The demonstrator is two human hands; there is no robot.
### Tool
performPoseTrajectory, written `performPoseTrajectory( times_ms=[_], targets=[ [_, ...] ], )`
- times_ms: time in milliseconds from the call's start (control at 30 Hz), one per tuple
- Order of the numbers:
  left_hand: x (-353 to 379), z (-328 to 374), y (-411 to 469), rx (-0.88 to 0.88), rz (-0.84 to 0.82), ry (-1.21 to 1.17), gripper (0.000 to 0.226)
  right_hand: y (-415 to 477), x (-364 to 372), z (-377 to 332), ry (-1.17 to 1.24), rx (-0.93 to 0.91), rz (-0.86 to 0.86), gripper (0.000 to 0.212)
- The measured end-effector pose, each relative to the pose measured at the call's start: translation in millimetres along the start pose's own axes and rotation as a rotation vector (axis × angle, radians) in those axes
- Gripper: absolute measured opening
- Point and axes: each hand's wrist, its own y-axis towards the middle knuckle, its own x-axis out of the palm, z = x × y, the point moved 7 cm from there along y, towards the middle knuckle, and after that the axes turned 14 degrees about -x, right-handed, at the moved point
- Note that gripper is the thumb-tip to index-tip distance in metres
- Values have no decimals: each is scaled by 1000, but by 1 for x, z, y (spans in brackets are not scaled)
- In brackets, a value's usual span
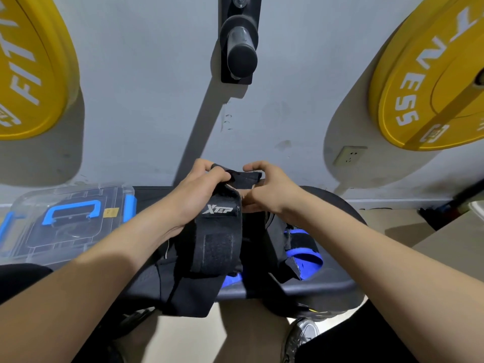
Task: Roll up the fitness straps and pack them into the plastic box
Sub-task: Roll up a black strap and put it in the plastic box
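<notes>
While both hands are working at its upper end, the black fabric fitness strap with a white "XTEP" logo and a hook-and-loop patch (pixel 217 244) is hanging in front of the person, above the black padded desk (pixel 301 286). The left hand (pixel 201 195) is gripping the top left corner of the strap, with the thumb and curled fingers pinching the folded fabric. The right hand (pixel 267 189) is pinching the top right edge of the same strap, with its fingers curled around the material. The lower end of the strap is trailing down past the near edge of the desk.

A second strap, blue and black (pixel 303 255), is lying on the desk to the right of the held strap and is partly hidden behind it.

The transparent plastic box with a blue handle and blue latches (pixel 68 221) is sitting at the left end of the desk, beside the left forearm, with its lid on.

Two yellow weight plates (pixel 34 66) (pixel 429 82) are hanging on the grey wall, with a black cylindrical peg (pixel 239 48) projecting between them. A white wall socket (pixel 349 155) is showing below the right plate.
</notes>
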Motion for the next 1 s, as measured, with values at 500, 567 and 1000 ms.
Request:
performPoseTrajectory(
  times_ms=[500,567,1000],
  targets=[
    [-36,-8,-12,37,190,35,54,3,-79,-29,-842,-199,200,27],
    [-36,-14,-12,48,208,116,45,0,-75,-34,-627,-191,191,31],
    [-17,-2,-28,203,306,507,38,-17,-67,-49,-604,-198,96,61]
  ],
)
